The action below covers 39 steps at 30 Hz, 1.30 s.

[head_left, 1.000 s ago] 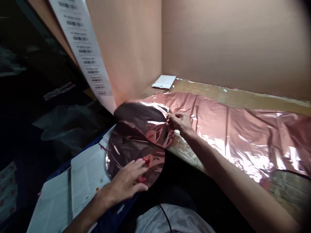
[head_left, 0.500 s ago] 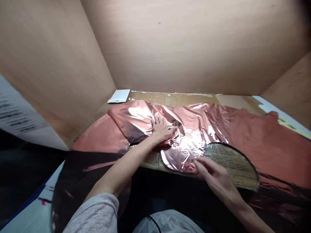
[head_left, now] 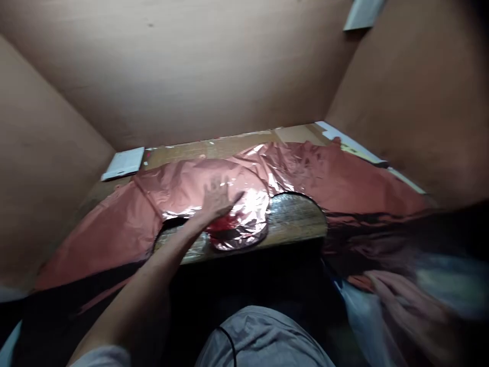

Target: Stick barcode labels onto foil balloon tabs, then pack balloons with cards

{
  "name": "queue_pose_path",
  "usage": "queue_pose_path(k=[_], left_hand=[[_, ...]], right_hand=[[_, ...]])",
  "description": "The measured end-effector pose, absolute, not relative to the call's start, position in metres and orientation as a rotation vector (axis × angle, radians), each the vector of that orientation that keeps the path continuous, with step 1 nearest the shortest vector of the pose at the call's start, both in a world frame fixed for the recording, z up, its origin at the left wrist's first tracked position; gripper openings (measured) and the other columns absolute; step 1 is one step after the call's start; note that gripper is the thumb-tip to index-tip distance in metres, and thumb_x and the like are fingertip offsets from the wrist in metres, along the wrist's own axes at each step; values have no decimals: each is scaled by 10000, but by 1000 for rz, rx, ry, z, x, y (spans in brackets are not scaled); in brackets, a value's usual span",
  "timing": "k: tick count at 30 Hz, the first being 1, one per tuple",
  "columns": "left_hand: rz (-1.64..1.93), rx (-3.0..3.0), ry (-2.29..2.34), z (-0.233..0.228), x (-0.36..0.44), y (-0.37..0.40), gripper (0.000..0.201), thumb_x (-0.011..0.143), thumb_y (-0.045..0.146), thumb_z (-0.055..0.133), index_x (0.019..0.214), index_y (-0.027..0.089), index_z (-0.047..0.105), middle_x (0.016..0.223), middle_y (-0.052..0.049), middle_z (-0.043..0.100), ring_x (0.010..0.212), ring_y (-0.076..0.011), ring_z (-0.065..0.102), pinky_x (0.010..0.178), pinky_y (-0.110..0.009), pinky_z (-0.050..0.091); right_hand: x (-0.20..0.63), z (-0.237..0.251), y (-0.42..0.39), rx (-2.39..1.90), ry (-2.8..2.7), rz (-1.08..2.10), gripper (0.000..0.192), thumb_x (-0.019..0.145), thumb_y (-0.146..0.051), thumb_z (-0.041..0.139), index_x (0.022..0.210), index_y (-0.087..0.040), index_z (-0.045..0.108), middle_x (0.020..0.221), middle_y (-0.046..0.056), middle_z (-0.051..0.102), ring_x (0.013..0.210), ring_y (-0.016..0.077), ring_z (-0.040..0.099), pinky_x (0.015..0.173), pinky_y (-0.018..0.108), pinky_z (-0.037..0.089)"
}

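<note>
Two hands, one big sheet of rose-gold foil (head_left: 344,178), all inside a wooden cubby with plain board walls. Going left to right:

Far left at the back, a small white card (head_left: 124,163) lies flat in the corner of the worktop (head_left: 301,224), well clear of the foil, looks parked out of the way. The foil covers most of the worktop and hangs over the front edge on the left, where it goes dark in shadow.

Left hand (head_left: 216,201) is pressed flat on the foil with fingers spread, palm down, not pinching anything. My read is it's there to pin the sheet so the slippery stuff doesn't slide. Just beside it, touching its right side, sits a shiny round foil disc (head_left: 244,224), crinkled and bright under the light, lying at the front edge of the worktop.

Right of the disc there's a curved gap where bare worktop shows through, like a circle missing from the sheet. The disc lies partly over that gap.

Far right, low down and off the worktop, the right hand (head_left: 401,300) is a total blur. It's near some pale plastic-looking stuff (head_left: 359,311), but I can't tell if its grip is closed on anything or loose.
</note>
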<state>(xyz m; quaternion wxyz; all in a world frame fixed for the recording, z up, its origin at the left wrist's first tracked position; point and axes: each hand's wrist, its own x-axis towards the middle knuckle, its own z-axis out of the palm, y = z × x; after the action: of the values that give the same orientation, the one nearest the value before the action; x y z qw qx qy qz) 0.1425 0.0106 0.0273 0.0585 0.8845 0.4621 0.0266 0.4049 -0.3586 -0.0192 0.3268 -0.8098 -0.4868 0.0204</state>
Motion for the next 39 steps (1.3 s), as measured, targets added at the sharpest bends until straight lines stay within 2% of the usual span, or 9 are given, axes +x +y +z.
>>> queue_pose_path(k=[5, 10, 14, 19, 21, 25, 30, 35, 39], left_hand=[[124, 2787, 1437, 9, 119, 14, 807, 975, 612, 250, 1506, 5, 286, 1581, -293, 250, 1485, -445, 186, 1141, -651, 213], [220, 2922, 1329, -7, 117, 32, 730, 937, 671, 281, 1371, 105, 440, 1366, -245, 523, 1268, -471, 484, 978, -659, 422], [424, 2827, 1311, 5, 125, 32, 845, 911, 745, 153, 1364, 94, 447, 1432, -260, 442, 1361, -507, 370, 1043, -675, 371], [444, 2621, 1224, 22, 148, 1, 864, 931, 743, 127, 1463, 107, 369, 1600, -194, 267, 1491, -394, 219, 1175, -568, 287], [437, 2613, 1160, 25, 157, -14, 841, 945, 720, 194, 1460, 84, 388, 1605, -214, 254, 1493, -381, 227, 1185, -540, 284], [504, 2595, 918, 24, 173, -37, 746, 932, 641, 413, 1454, 109, 423, 1571, -219, 338, 1461, -379, 317, 1149, -543, 355], [694, 2371, 522, 15, 211, -67, 535, 925, 490, 541, 1352, 168, 552, 1397, -158, 573, 1245, -297, 592, 991, -436, 541], [549, 2351, 209, 21, 278, -109, 309, 965, 348, 490, 1143, 192, 688, 1130, -116, 710, 930, -216, 697, 842, -347, 559], [234, 2539, -28, 41, 335, -138, 197, 855, 389, 668, 926, 225, 752, 960, -66, 744, 870, -225, 685, 741, -291, 512]], right_hand=[[413, -12, -379, -2102, -1365, -146, 238, 960, -384, 485, 979, -279, 697, 973, 77, 747, 889, 257, 728, 828, 411, 599], [422, -16, -408, -2185, -1670, -181, 249, 994, -268, 479, 1116, -219, 690, 1102, 61, 723, 1017, 203, 687, 918, 349, 554], [427, -17, -391, -2157, -1723, -297, 272, 1021, -222, 424, 1077, -184, 688, 1049, 79, 716, 1005, 195, 664, 906, 330, 523], [419, -16, -347, -2323, -1938, -264, 143, 936, -302, 614, 969, -170, 658, 935, 87, 677, 865, 229, 622, 761, 339, 481], [409, -19, -342, -2410, -2046, -261, 70, 908, -194, 609, 940, -151, 654, 875, 96, 656, 825, 245, 595, 740, 352, 452], [406, -25, -344, -2420, -2077, -83, 233, 827, 30, 506, 875, -124, 674, 840, 107, 657, 812, 236, 596, 727, 337, 429], [442, -16, -335, -2358, -1911, 140, 184, 927, -185, 580, 791, -171, 702, 810, 43, 699, 759, 166, 643, 679, 260, 432], [471, 10, -323, -2105, -1587, 635, 237, 929, -310, 561, 844, -190, 747, 854, 31, 743, 778, 170, 670, 712, 266, 460], [472, 34, -323, -2094, -1746, 45, 238, 932, -302, 576, 769, -189, 707, 777, 47, 715, 745, 179, 638, 741, 311, 441]])
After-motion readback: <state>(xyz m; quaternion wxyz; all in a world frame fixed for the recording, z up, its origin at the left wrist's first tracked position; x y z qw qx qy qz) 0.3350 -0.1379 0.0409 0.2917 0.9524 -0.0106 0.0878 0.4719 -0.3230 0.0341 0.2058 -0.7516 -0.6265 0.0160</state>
